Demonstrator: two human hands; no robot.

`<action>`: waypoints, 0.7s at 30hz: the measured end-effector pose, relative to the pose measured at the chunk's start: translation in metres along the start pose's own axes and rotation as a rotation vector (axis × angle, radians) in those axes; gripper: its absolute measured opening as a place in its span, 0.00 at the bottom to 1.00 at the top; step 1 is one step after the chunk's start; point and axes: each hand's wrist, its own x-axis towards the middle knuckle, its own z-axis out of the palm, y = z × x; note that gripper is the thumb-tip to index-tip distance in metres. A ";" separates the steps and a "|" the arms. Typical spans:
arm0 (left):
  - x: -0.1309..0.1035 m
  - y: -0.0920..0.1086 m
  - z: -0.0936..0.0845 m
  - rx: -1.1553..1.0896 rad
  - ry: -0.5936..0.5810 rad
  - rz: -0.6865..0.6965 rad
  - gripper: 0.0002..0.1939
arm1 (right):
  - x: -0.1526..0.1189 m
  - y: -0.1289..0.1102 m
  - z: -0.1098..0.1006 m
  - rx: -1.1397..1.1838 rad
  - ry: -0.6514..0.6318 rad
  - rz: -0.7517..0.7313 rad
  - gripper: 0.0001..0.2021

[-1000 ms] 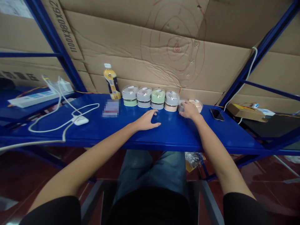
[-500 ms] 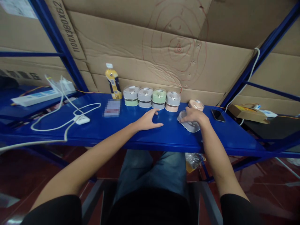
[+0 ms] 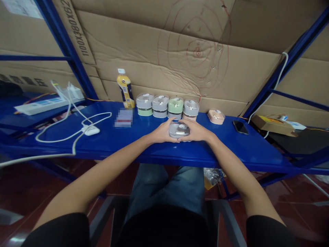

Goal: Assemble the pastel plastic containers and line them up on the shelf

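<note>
Between my two hands, low over the front part of the blue shelf, is a grey plastic case (image 3: pixel 177 133) with a clear lid, a round white label and a small white piece on top. My left hand (image 3: pixel 162 132) curves round its left side. From the right, my right hand (image 3: pixel 197 131) wraps its other side, and the fingertips of both hands almost meet. Just behind stand stacked cases: grey on green (image 3: pixel 145 103), grey on grey (image 3: pixel 159 106), green on grey (image 3: pixel 175 105), and grey on pink (image 3: pixel 191 108). A single pink case (image 3: pixel 216 117) sits farther right.
A yellow drink bottle (image 3: pixel 125 90) stands behind a blurred-out card (image 3: pixel 124 117). White cables and a plug (image 3: pixel 91 130) lie left, near a power strip (image 3: pixel 46 104). A phone (image 3: pixel 240 127) and an open cardboard box (image 3: pixel 273 125) are right. Cardboard (image 3: pixel 128 44) walls the back.
My right hand has moved left from beside the pink case, bringing the grey case along. My left hand has closed in against the case's left side.
</note>
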 end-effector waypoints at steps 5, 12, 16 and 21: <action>-0.001 -0.001 0.000 -0.006 0.016 -0.002 0.70 | 0.001 -0.003 -0.001 0.025 0.070 0.008 0.48; -0.005 -0.002 -0.006 0.115 -0.026 0.121 0.35 | -0.025 0.026 -0.042 0.048 0.167 0.283 0.37; -0.005 -0.001 -0.008 0.126 -0.011 0.104 0.27 | -0.034 0.040 -0.052 0.052 0.086 0.420 0.36; -0.007 -0.011 -0.029 0.152 0.077 0.059 0.30 | -0.033 0.045 -0.053 0.072 -0.005 0.473 0.36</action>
